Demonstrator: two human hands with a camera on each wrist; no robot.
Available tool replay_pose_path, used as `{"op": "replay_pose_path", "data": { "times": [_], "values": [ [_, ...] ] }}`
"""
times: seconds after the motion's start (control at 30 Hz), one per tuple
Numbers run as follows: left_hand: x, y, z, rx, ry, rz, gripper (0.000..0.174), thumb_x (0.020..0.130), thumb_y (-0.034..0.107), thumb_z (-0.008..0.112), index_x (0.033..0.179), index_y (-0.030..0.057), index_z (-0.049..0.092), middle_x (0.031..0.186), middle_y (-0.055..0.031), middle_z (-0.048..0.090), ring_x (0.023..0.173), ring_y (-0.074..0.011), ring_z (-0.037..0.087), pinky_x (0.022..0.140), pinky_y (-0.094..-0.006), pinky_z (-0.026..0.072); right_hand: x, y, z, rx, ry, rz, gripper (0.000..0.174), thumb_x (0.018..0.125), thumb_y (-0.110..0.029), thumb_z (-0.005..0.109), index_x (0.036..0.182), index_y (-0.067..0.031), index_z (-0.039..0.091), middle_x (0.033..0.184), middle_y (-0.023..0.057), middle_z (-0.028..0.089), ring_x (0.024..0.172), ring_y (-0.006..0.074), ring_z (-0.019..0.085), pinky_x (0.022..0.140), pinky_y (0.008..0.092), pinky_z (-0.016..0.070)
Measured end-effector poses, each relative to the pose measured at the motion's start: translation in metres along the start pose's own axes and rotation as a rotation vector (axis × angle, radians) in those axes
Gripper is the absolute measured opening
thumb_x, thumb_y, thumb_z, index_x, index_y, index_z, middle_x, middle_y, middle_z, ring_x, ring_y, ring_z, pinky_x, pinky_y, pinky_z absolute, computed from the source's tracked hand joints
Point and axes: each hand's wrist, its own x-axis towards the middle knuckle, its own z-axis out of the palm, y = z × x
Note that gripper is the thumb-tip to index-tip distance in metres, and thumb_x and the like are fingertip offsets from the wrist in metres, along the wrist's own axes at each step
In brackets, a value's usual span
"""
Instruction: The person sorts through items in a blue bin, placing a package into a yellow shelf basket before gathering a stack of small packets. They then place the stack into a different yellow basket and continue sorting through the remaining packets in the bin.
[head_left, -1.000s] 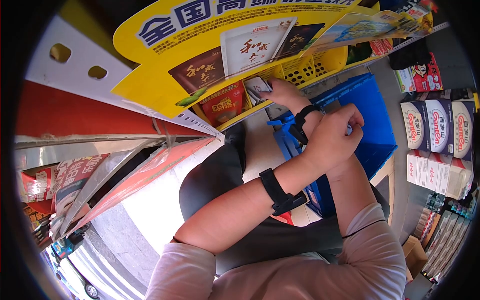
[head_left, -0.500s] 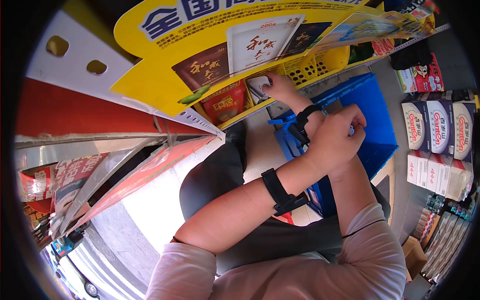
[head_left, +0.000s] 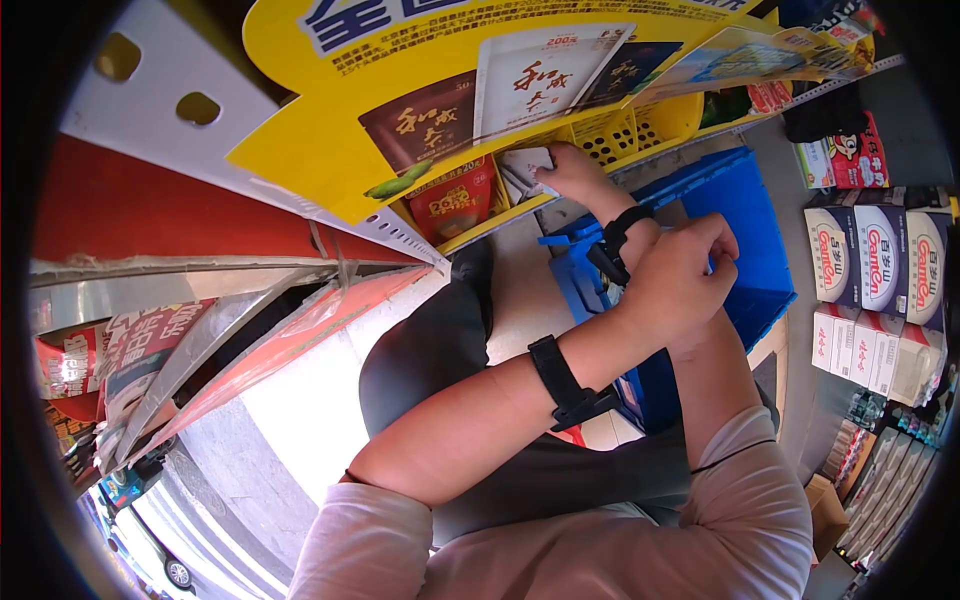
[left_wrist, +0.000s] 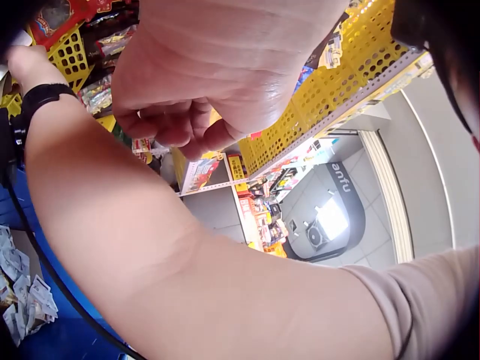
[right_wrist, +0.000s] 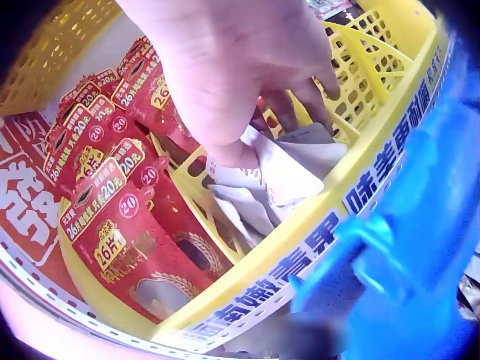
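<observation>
My right hand [head_left: 585, 180] reaches into a compartment of the yellow perforated basket [right_wrist: 311, 219]. In the right wrist view its thumb lies on a white packet [right_wrist: 289, 176] and its fingers curl behind, pinching it among a few more white packets. Red packets [right_wrist: 120, 247] stand in the compartment beside it, behind a yellow divider. Crossed over my right forearm, my left hand [head_left: 690, 270] hangs in the air with loosely curled fingers [left_wrist: 176, 131]. Nothing shows between those fingers in the left wrist view.
A blue crate [head_left: 755, 240] stands under my arms, with many small silvery packets [left_wrist: 26, 289] inside. The large yellow sign [head_left: 420, 75] overhangs the basket. Left is a red and white shelf side [head_left: 190, 210]. Printed cartons [head_left: 870, 255] are stacked at right.
My right hand has shifted slightly right with the white packet, which shows more of its face. The head view has also moved a little. My left hand stays loosely curled over the right forearm.
</observation>
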Motion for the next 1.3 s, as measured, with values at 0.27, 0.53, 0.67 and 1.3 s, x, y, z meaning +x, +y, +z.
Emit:
{"op": "replay_pose_path", "data": {
  "times": [0.27,0.53,0.67,1.3],
  "values": [
    [0.000,-0.006,0.002,-0.022,-0.049,0.010,0.007,0.091,0.002,0.062,0.097,-0.0010,0.064,0.088,-0.0117,0.068,0.082,-0.0199,0.067,0.073,-0.0320,0.0527,0.017,0.011,0.016,0.069,0.192,-0.055,0.037,0.092,-0.036,0.070,0.119,-0.0119,0.071,0.107,0.0183,0.074,0.102,0.0410,0.070,0.090,0.0488,0.0562],
    [-0.004,-0.002,0.002,0.000,-0.070,-0.041,0.009,0.090,0.002,0.063,0.098,-0.0010,0.065,0.088,-0.0126,0.070,0.083,-0.0214,0.068,0.073,-0.0324,0.0531,0.007,0.011,0.021,0.231,0.321,-0.166,0.036,0.089,-0.034,0.073,0.116,-0.0094,0.074,0.105,0.0190,0.075,0.100,0.0410,0.070,0.088,0.0485,0.0560],
    [-0.004,-0.002,0.002,0.010,-0.081,-0.058,0.010,0.089,0.003,0.064,0.097,-0.0015,0.065,0.089,-0.0132,0.070,0.082,-0.0223,0.068,0.073,-0.0325,0.0529,0.007,0.000,-0.004,0.035,-0.034,-0.054,0.040,0.090,-0.032,0.073,0.119,-0.0047,0.072,0.107,0.0226,0.074,0.102,0.0416,0.070,0.091,0.0451,0.0554],
    [-0.006,-0.002,0.003,0.006,-0.082,-0.051,0.008,0.089,0.002,0.064,0.097,-0.0003,0.065,0.090,-0.0133,0.070,0.084,-0.0225,0.068,0.073,-0.0328,0.0527,-0.001,0.004,0.019,0.147,0.108,-0.007,0.061,0.087,-0.029,0.071,0.139,-0.0030,0.051,0.124,0.0263,0.068,0.113,0.0453,0.066,0.097,0.0493,0.0523]
  ]
}}
